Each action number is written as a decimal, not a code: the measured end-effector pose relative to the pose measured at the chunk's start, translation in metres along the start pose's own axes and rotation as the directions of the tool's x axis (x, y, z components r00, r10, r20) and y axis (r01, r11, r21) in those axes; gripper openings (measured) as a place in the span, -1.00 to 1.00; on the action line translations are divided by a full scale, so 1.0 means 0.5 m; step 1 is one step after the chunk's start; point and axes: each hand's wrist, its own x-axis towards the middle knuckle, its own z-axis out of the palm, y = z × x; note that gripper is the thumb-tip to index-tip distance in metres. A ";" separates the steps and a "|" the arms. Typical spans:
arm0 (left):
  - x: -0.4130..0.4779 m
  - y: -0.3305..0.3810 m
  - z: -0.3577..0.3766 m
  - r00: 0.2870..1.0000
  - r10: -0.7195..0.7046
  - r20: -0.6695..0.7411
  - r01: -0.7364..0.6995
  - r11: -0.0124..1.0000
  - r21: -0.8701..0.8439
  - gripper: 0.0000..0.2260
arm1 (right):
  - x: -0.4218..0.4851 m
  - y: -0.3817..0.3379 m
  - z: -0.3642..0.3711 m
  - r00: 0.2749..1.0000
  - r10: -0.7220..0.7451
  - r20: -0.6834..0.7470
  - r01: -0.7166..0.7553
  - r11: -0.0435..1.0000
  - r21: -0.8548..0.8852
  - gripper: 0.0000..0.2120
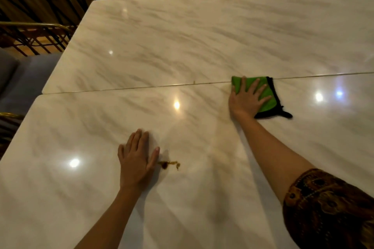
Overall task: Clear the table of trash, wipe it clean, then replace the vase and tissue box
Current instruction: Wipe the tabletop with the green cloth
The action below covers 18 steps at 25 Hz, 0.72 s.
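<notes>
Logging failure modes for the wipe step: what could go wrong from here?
1. The left hand rests flat right beside the brown spill; a small shift could smear it.
2. The right hand presses the green cloth on the tabletop seam, well away from that spill, so it may get missed.

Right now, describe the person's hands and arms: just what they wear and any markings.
The left hand and right hand are bare: no gloves, and no rings, watch or bracelet show. The left forearm is uncovered to the frame's edge. On the right arm a sleeve ends near the elbow, dark brown with an orange and black batik-like pattern.
</notes>
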 end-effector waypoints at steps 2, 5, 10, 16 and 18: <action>-0.002 0.003 -0.002 1.000 0.011 -0.008 -0.011 1.000 -0.003 -0.39 | -0.018 -0.100 0.018 0.996 -0.084 -0.007 0.084 0.996 0.010 -0.46; 0.000 0.005 0.001 1.000 -0.009 -0.004 0.009 1.000 0.003 -0.40 | -0.071 -0.257 0.051 0.958 -0.282 0.048 0.278 0.957 0.080 -0.48; 0.007 -0.012 0.011 1.000 -0.010 0.000 0.010 1.000 0.019 -0.42 | -0.264 -0.391 0.095 0.645 -0.737 0.202 0.745 0.666 0.049 -0.48; 0.001 -0.007 -0.001 1.000 -0.005 0.006 0.005 1.000 -0.012 -0.30 | -0.209 -0.211 0.058 0.761 -0.637 0.121 0.630 0.771 0.096 -0.49; -0.005 -0.011 -0.011 0.999 0.017 0.033 -0.014 0.996 -0.088 -0.26 | -0.228 -0.118 0.036 0.842 -0.534 0.074 0.527 0.845 0.093 -0.49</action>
